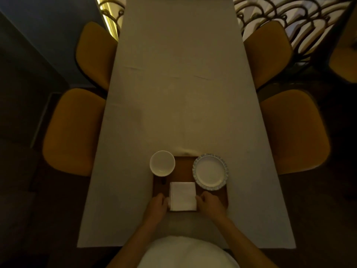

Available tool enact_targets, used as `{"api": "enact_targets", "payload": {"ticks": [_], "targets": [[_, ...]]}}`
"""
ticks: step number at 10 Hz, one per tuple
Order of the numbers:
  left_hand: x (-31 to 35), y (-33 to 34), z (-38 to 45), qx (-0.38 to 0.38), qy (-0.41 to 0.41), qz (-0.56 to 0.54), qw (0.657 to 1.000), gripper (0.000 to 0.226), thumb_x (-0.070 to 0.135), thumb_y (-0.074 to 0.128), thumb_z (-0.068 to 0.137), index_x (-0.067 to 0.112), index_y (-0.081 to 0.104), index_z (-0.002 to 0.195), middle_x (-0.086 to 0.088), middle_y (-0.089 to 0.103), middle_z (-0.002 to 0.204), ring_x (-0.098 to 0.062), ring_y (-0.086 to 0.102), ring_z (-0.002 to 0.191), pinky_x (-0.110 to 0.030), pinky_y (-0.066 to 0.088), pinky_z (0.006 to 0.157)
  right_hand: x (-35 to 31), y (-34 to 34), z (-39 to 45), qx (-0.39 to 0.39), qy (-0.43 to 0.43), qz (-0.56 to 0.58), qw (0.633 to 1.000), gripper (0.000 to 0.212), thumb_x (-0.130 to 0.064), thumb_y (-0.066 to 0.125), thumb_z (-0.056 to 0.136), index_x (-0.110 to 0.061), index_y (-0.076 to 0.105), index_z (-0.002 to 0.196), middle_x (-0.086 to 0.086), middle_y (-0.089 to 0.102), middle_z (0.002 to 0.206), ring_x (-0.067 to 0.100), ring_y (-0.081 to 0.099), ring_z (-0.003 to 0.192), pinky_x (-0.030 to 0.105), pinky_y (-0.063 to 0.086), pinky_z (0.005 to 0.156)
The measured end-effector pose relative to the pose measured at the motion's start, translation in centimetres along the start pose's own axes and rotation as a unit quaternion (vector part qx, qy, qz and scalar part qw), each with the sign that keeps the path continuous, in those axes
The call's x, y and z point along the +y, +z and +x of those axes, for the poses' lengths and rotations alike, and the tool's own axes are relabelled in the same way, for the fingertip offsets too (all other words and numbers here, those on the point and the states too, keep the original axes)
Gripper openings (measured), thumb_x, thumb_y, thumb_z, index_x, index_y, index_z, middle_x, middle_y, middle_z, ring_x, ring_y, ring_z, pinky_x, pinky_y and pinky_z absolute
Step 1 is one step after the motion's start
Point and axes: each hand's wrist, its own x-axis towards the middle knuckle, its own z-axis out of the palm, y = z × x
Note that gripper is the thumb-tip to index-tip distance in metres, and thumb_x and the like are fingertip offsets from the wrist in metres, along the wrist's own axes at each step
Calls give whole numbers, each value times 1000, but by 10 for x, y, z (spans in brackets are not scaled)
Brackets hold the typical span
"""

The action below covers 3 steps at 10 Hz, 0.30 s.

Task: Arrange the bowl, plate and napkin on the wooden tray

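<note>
A wooden tray (pixel 184 168) lies near the table's front edge. A white bowl (pixel 162 163) stands upright on its far left corner, partly over the edge. A white plate with a blue patterned rim (pixel 210 172) rests on the tray's far right side. A folded white napkin (pixel 183 196) lies on the tray's near middle. My left hand (pixel 157 205) touches the napkin's left edge and my right hand (pixel 209 204) its right edge, fingers curled at the sides.
A long table with a pale cloth (pixel 179 93) stretches away from me. Mustard-coloured chairs stand on the left (pixel 71 130) and right (pixel 293 130), with more further back. A dark metal railing (pixel 289 14) is at the far right.
</note>
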Motion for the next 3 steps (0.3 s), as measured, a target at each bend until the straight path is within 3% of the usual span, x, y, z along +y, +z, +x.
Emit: {"api": "enact_targets", "payload": {"ticks": [2,3], "targets": [[25,-28,-48,163,106,79,978,25,24,44,98,17,48,75,-6,57,77,-20,56,67,-35,43,62,-27,-31,-47,143,-147,-3,979,28,-29,49,97,-13,54,74,9,63,74,19,56,66,31,33,58],[28,-35,-74,221,163,117,954,22,24,55,91,21,54,70,2,55,65,-13,52,53,-31,47,48,-34,-40,-75,240,-247,-104,933,25,-21,61,87,-17,51,64,3,55,62,18,50,56,30,30,54]]}}
